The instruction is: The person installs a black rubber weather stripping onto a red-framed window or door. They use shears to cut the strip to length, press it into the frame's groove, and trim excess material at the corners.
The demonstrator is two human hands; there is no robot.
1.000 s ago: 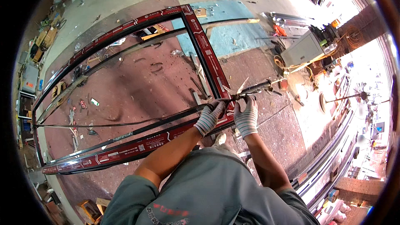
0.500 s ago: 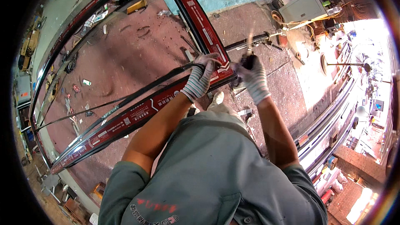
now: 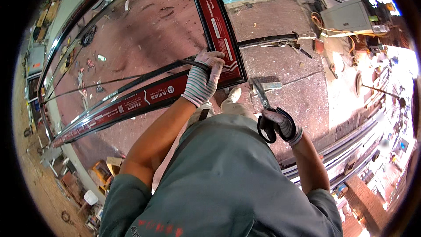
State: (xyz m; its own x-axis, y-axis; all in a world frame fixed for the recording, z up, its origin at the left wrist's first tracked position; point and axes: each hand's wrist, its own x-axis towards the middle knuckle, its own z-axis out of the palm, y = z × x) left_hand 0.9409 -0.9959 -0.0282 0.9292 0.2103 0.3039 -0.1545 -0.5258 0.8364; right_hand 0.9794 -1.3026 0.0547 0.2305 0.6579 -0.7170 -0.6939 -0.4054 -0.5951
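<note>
A large window or door frame [image 3: 218, 25], covered in dark red printed film with black edges, spans the left and middle. My left hand [image 3: 204, 79], in a striped knit glove, is closed on a black rubber strip [image 3: 163, 71] at the inner side of the frame's near right corner. The strip runs left from the fingers along the frame's lower bar. Right of the corner, apart from the frame, my gloved right hand [image 3: 285, 125] holds a pair of scissors [image 3: 264, 101] by the black handles. The blades point up and away from me.
Beyond the corner, a dark bar [image 3: 267, 39] lies crosswise near the floor. A grey metal box [image 3: 346, 16] with orange cable stands at the far right. Long profiles [image 3: 333, 158] are stacked along the right side. Scraps [image 3: 90, 63] litter the reddish floor inside the frame.
My right hand has pulled back from the frame's corner toward my body, and the scissors now show plainly. My left hand stays by the corner with the strip.
</note>
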